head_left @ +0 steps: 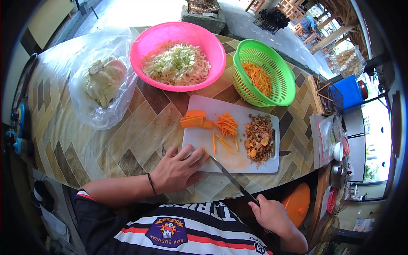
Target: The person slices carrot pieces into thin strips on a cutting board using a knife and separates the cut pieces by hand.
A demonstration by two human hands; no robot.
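My right hand (268, 212) grips the handle of a kitchen knife (229, 176), its blade angled up-left across the front edge of a white cutting board (199, 140). My left hand (178, 169) rests at the board's front left corner, fingers bent down beside the blade tip. A bit of carrot (205, 151) peeks out at its fingertips; the rest is hidden beneath them. On the board lie carrot slices (194, 121), a heap of carrot sticks (226, 125), several loose sticks, and a pile of brownish peelings (258, 140) with orange pieces.
Behind the board, a pink basin (178, 32) holds shredded cabbage (178, 66). A green colander (278, 70) contains carrot shreds (258, 78). To the left, a clear plastic bag (102, 117) holds a cabbage (104, 80). An orange lid-like object (296, 204) sits below the table (140, 140) edge.
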